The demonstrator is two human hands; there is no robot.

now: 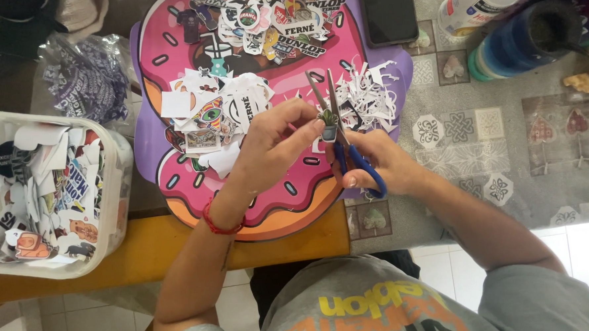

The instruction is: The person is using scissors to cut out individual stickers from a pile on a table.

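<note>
Seated at a table, head view looking straight down
Left hand [277, 143] pinching a small cactus-in-pot sticker [329, 124] between thumb and fingertips, fingers closed lightly on its left edge
Right hand [380, 165] through the blue handles of scissors [336, 127], fingers curled in the loops; blades parted a little, tips pointing toward the far edge of the table
Sticker sitting right at the blades, touching or just left of them; exact contact hard to tell
Long axis of scissors running near to far, sticker upright alongside
Both over a pink doughnut-shaped board [171, 65] near the front edge of the table
White paper offcuts [371, 92] just right of the blades, cut stickers [226, 105] piled left
Plastic tub of stickers [44, 189] at the left edge
</note>
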